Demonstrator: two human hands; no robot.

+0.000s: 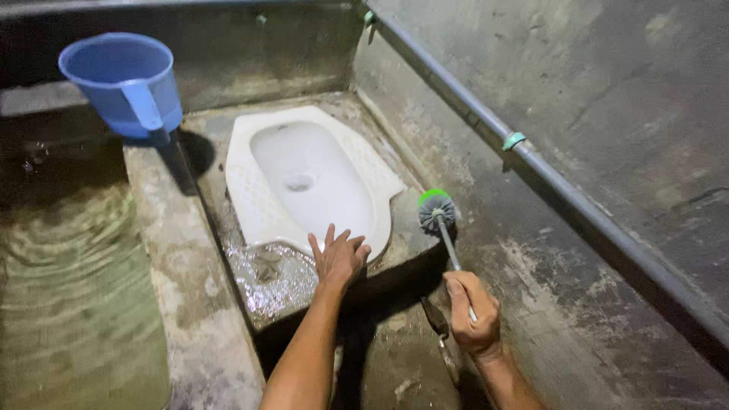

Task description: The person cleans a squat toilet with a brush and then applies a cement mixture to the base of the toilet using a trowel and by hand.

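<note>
Down in front of us sits one white squat toilet pan [304, 182], set into a raised concrete platform [266, 281], and we take it as our landmark. Its bowl holds only a little water around the drain hole. Our left hand [338, 257] lies open and flat, fingers spread, on the near rim of the pan. Just to the right of the pan's near corner, our right hand [472, 313] is closed around the thin handle of one toilet brush [437, 211]; its round grey bristle head with a green top rests on the platform edge beside the pan, and the handle slants back toward us. Left of the pan, beyond a concrete ledge [182, 266], a concrete tank [68, 304] is filled with greenish, rippling water. At the far left of the pan, one blue plastic dipper [125, 83] with a handle stands on the ledge; we cannot tell what it holds. To the right of the pan, one grey pipe [547, 182] runs along the concrete wall, held by two green clips. The platform surface just before the pan glistens wet.
</note>
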